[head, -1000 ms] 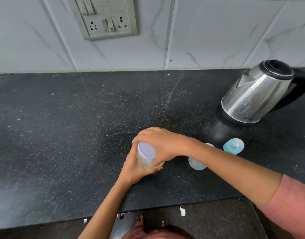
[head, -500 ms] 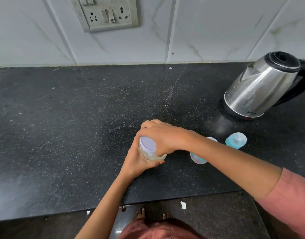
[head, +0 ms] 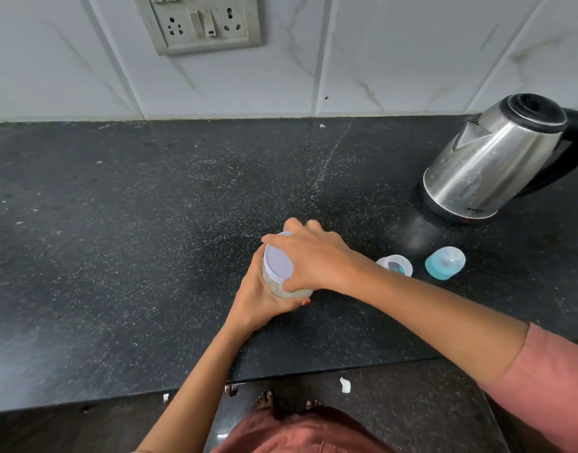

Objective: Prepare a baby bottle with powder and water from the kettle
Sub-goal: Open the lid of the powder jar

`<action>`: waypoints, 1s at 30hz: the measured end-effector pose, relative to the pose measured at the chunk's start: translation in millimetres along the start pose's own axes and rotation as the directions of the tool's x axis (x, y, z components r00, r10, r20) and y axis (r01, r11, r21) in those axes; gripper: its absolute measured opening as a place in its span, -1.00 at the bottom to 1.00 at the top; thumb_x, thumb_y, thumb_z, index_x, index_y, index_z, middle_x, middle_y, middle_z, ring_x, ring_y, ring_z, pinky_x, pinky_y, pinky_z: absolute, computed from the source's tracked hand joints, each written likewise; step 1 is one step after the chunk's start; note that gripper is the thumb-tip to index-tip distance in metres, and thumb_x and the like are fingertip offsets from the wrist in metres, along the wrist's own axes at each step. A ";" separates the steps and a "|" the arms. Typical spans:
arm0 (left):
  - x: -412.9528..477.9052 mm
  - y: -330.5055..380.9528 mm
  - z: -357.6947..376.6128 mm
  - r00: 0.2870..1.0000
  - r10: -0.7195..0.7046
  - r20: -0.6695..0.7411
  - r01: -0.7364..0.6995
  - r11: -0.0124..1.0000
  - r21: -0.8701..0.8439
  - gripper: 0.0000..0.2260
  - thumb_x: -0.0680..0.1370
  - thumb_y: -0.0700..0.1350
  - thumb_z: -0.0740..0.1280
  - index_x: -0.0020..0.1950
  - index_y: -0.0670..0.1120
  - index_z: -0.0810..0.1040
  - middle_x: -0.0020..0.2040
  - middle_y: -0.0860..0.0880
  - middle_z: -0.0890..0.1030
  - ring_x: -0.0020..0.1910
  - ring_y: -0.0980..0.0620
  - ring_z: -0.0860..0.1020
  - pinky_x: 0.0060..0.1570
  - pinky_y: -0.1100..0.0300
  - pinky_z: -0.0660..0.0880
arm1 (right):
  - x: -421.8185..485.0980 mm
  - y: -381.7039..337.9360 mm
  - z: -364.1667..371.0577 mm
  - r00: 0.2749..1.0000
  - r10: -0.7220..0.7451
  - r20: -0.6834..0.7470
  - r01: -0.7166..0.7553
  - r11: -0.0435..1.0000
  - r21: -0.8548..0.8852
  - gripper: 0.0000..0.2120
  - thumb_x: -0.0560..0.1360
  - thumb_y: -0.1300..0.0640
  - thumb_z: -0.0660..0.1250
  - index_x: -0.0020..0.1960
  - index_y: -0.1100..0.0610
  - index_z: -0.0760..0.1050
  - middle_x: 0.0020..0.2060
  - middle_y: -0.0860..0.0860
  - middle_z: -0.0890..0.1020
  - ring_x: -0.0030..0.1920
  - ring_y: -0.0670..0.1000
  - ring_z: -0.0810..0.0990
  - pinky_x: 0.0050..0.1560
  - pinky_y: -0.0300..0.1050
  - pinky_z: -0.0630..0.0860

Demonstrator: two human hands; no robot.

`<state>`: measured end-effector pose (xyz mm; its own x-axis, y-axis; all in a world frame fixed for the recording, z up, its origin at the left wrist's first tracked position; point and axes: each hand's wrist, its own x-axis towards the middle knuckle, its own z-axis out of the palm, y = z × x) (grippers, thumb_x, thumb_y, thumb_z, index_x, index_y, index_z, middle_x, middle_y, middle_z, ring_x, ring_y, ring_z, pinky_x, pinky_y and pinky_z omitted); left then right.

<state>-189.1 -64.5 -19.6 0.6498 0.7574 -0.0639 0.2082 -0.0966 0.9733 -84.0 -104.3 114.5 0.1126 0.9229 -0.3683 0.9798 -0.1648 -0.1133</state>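
Observation:
A clear jar of pale powder (head: 282,287) with a lilac lid (head: 277,263) stands on the black counter (head: 117,240) near its front edge. My left hand (head: 258,297) grips the jar's body from the near side. My right hand (head: 313,256) curls over the lid's rim from the right. Just right of the jar stands the open baby bottle (head: 395,265), partly hidden by my right forearm. Its teal collar with the teat and clear cap (head: 444,262) lies a little further right. The steel kettle (head: 496,161) with a black lid and handle sits on its base at the back right.
A white tiled wall with a switch and socket plate (head: 199,21) runs behind the counter. Fine white specks dust the counter's middle. The counter's front edge runs below my arms, and the floor and my feet show beneath it.
My hands stay on the jar and lid with only a slight turn of the right hand. The camera has tilted, so the whole scene sits lower in the frame.

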 end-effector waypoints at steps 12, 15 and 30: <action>-1.6 3.3 0.8 1.000 0.019 0.011 -0.018 0.999 -0.048 -0.17 0.06 -0.01 0.58 0.20 0.29 0.23 0.16 0.22 0.46 0.12 0.43 0.44 -0.07 0.54 0.39 | -0.6 4.2 -1.8 0.999 0.023 -0.029 -0.020 0.995 0.101 -0.27 0.35 -0.04 0.44 0.43 -0.07 0.17 0.28 0.07 0.28 0.26 0.14 0.30 -0.08 -0.05 0.28; -1.8 6.2 0.9 1.000 0.024 0.004 -0.024 0.998 -0.051 -0.17 0.05 0.04 0.55 0.18 0.41 0.21 0.13 0.30 0.49 0.12 0.43 0.44 -0.09 0.54 0.41 | 0.3 8.7 -8.2 1.000 -0.001 0.015 -0.001 0.988 0.152 -0.26 0.34 0.04 0.46 0.42 -0.07 0.18 0.26 0.06 0.29 0.25 0.13 0.32 -0.09 -0.06 0.32; 0.2 1.9 -0.4 0.996 0.089 -0.006 -0.089 0.995 0.034 -0.18 0.07 0.12 0.55 0.18 0.49 0.19 0.16 0.49 0.38 0.18 0.42 0.38 0.03 0.60 0.28 | 87.6 60.1 -22.4 0.998 0.047 0.044 -0.053 0.989 0.136 -0.19 0.34 0.10 0.48 0.46 0.06 0.12 0.37 0.15 0.19 0.36 0.21 0.26 0.29 0.13 0.34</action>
<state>-188.9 -64.2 -17.7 0.6615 0.7496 0.0244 0.1741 -0.1851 0.9672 -11.5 -25.6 96.1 0.1510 0.8977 -0.4138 0.9410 -0.2588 -0.2180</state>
